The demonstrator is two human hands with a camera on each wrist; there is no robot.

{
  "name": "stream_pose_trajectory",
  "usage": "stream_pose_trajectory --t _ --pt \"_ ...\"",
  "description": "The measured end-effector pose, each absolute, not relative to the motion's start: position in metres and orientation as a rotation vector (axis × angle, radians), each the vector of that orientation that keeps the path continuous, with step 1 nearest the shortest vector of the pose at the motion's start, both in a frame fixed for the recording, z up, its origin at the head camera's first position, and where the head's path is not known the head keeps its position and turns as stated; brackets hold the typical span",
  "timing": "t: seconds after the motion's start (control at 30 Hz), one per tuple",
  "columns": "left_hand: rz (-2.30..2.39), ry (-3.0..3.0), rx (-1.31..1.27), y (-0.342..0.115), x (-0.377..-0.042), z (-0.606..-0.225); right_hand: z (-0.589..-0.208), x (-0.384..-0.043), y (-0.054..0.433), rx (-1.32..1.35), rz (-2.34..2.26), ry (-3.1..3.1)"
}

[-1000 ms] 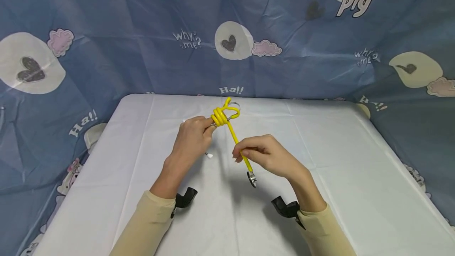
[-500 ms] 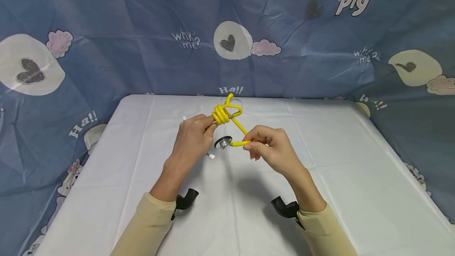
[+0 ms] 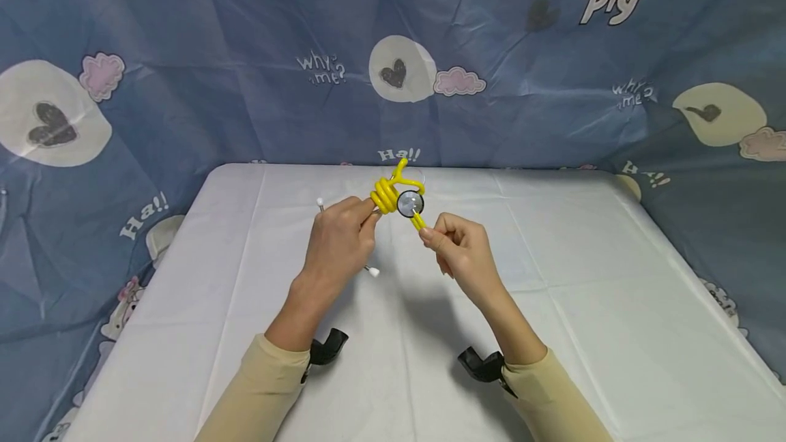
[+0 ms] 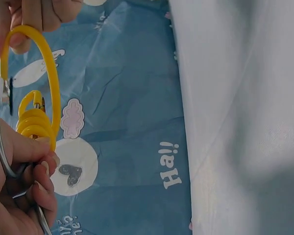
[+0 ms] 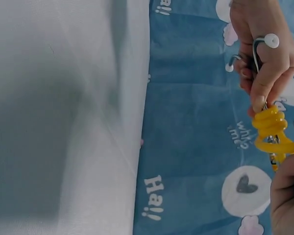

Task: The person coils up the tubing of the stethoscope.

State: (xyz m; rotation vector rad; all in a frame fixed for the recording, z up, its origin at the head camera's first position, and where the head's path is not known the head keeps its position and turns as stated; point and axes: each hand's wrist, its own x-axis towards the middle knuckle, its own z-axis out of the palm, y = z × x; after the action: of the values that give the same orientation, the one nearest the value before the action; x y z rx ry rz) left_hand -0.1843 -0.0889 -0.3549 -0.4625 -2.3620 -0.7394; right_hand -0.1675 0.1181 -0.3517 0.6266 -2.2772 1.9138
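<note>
A stethoscope with yellow tubing is held up over the table in the head view. Its tubing is wound into a tight coil [image 3: 383,195] around the metal ear tubes. My left hand [image 3: 339,237] grips the ear tubes just below the coil, and a white ear tip [image 3: 320,203] sticks out on either side. My right hand [image 3: 463,247] pinches the free end of the tubing, folded back close to the round chest piece [image 3: 410,204], which overlaps the coil's right side. In the left wrist view, the tubing [image 4: 55,88] arches from the coil up to the right fingers.
A white cloth [image 3: 589,340] covers the table beneath both hands. Behind it hangs a blue printed curtain [image 3: 522,128]. Black camera mounts [image 3: 328,346] sit at both wrists, beside beige sleeves [image 3: 254,387].
My right hand has turned the tubing's end over, swinging the chest piece from low on the right up beside the coil. The left hand keeps its grip and has shifted slightly right.
</note>
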Motion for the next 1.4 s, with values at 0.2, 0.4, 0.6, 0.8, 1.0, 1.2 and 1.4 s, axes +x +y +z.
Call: stream_pose_trajectory --t 0.2,0.4,0.6,0.8,1.0,1.2,1.4 --pt "-0.696 -2.356 -0.482 -0.084 -0.183 -0.355 -0.353 -0.17 0.12 0.554 1.919 -2.254" --pt "-0.697 -2.35 -0.487 -0.082 -0.182 -0.356 -0.353 -0.171 0.121 0.473 1.942 -2.229" --pt "-0.695 -2.352 -0.496 -0.08 -0.181 -0.359 -0.357 -0.171 0.117 0.407 1.864 -2.195" --pt "-0.66 -2.351 -0.521 -0.075 -0.179 -0.36 -0.361 -0.169 0.111 0.354 1.688 -2.193" --pt "-0.611 -2.348 -0.522 -0.072 -0.178 -0.362 -0.363 -0.168 0.106 0.323 1.566 -2.18" --pt "-0.522 -2.31 -0.627 -0.063 -0.176 -0.365 -0.364 -0.173 0.107 0.214 1.694 -2.229" --pt "-0.598 -2.338 -0.567 -0.062 -0.176 -0.364 -0.361 -0.175 0.113 0.19 1.747 -2.184"
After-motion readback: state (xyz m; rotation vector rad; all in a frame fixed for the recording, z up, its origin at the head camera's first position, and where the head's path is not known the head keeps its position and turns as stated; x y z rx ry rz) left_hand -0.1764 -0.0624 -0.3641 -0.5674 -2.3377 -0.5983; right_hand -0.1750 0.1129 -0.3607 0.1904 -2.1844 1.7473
